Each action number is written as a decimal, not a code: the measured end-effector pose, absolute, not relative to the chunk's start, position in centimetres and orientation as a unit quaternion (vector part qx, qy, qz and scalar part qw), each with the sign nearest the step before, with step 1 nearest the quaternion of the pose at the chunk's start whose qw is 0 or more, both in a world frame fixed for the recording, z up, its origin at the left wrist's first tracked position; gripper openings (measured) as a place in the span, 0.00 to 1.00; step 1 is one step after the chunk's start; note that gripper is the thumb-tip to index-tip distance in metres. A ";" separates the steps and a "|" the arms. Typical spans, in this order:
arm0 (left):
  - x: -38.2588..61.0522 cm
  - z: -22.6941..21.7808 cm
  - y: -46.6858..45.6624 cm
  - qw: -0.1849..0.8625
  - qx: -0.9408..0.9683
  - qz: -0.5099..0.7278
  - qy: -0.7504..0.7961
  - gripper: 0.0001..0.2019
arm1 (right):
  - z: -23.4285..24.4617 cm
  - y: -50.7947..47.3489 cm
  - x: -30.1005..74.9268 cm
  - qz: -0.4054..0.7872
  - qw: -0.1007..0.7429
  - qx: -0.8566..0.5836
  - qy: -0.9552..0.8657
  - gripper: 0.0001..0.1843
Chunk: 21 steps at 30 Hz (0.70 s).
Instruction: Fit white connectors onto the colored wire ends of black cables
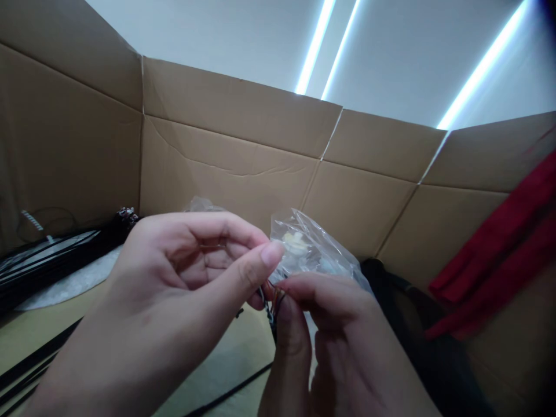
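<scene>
Right hand pinches thin wires at a clear bag.

Left hand curls just beside them, its grip unclear. The bag looks light, soft and slippery, the wires fine and easily bent, so a close pinch suits both. A cardboard wall stands far; red cloth hangs right.

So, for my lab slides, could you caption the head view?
The right hand pinches thin dark wires below a clear plastic bag, the left hand close by, cardboard walls behind.
</scene>
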<state>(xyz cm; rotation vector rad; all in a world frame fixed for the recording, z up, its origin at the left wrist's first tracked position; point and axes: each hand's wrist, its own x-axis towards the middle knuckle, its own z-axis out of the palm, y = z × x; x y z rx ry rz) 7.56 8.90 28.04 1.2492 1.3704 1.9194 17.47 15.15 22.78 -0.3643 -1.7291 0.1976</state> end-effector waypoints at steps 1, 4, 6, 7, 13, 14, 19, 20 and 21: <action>7.6 28.0 8.9 0.236 0.455 0.701 0.496 0.06 | 22.6 14.8 16.7 0.054 0.666 -0.183 -0.721 0.12; 7.2 27.5 9.3 0.237 0.456 0.700 0.496 0.06 | 22.3 14.0 14.8 -0.014 0.726 -0.209 -0.655 0.13; 6.6 27.0 9.6 0.238 0.466 0.697 0.490 0.06 | 22.4 13.8 14.4 -0.039 0.748 -0.210 -0.628 0.14; 6.3 26.9 9.7 0.239 0.479 0.696 0.479 0.05 | 22.5 13.8 14.4 -0.051 0.751 -0.205 -0.625 0.15; 6.3 27.3 9.7 0.251 0.473 0.680 0.500 0.07 | 23.1 14.4 15.8 -0.129 0.713 -0.165 -0.670 0.18; 6.5 27.5 9.5 0.254 0.466 0.678 0.509 0.07 | 23.2 14.4 15.7 -0.136 0.714 -0.171 -0.665 0.18; 7.0 27.8 9.0 0.266 0.466 0.680 0.501 0.08 | 23.4 14.3 15.1 -0.165 0.730 -0.209 -0.629 0.14; 6.9 27.8 8.9 0.266 0.467 0.679 0.500 0.08 | 23.4 14.3 15.1 -0.169 0.727 -0.201 -0.634 0.15; 6.9 27.8 8.9 0.264 0.467 0.677 0.504 0.08 | 23.3 14.3 15.3 -0.162 0.723 -0.188 -0.645 0.17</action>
